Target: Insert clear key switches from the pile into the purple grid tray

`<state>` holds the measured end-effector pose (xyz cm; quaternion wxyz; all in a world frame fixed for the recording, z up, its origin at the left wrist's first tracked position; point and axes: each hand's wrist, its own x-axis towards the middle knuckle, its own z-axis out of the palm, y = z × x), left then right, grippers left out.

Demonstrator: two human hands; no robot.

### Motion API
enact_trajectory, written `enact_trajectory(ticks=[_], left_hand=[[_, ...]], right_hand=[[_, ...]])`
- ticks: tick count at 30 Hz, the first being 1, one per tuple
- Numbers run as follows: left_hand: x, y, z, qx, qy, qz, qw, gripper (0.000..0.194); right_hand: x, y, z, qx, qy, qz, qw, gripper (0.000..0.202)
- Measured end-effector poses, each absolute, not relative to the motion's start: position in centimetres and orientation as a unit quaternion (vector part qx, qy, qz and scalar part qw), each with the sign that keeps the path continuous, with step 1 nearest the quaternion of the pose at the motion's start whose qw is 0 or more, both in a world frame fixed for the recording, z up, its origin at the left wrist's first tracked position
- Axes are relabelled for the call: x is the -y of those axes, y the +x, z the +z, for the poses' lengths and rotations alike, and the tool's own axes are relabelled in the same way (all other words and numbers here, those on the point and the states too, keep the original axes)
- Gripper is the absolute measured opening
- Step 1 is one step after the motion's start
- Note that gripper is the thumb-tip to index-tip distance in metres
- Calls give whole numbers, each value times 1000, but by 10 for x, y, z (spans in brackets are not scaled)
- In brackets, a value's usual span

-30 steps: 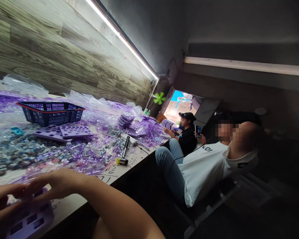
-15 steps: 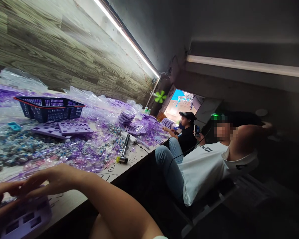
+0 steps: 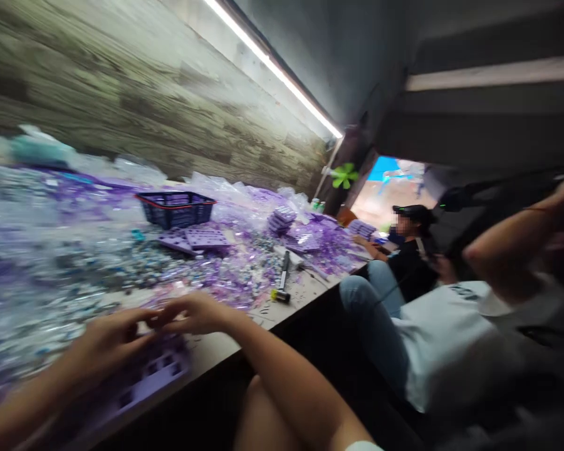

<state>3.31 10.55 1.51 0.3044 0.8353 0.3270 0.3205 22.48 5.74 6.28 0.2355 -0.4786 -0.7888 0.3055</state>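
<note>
A purple plate with square cut-outs (image 3: 153, 385) lies at the near edge of the table, under both hands. My left hand (image 3: 108, 341) reaches in from the lower left over the plate, its fingers bent toward the other hand. My right hand (image 3: 192, 313) comes from the right, and its fingertips meet those of the left above the plate. Both hands are blurred, and whatever sits between the fingertips is too small to make out. Small grey and blue parts (image 3: 141, 260) and clear purple pieces (image 3: 235, 275) lie just beyond the hands.
A dark blue basket (image 3: 178, 213) stands behind more purple plates (image 3: 197, 240). A hammer (image 3: 284, 279) lies near the table's front edge. Stacked plates (image 3: 282, 220) are farther along. A person in white (image 3: 451, 332) sits at right; another in black (image 3: 411, 263) is beyond.
The view has swung left, so the table, basket and people appear farther right. My left hand and forearm now show more fully. The seated person's raised arm has shifted in the view.
</note>
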Motion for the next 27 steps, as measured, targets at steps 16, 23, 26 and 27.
enact_trajectory(ticks=[16, 23, 26, 27], left_hand=[[-90, 29, 31, -353, 757, 283, 471, 35], [-86, 29, 33, -361, 779, 302, 415, 23], [-85, 29, 30, -348, 769, 304, 440, 24], [-84, 29, 29, -348, 765, 310, 445, 24]], right_hand=[[-62, 229, 33, 792, -402, 288, 357, 7], [-66, 225, 24, 825, -372, 226, 360, 11], [-65, 228, 23, 829, -363, 220, 363, 15], [-64, 228, 23, 833, -355, 221, 364, 16]])
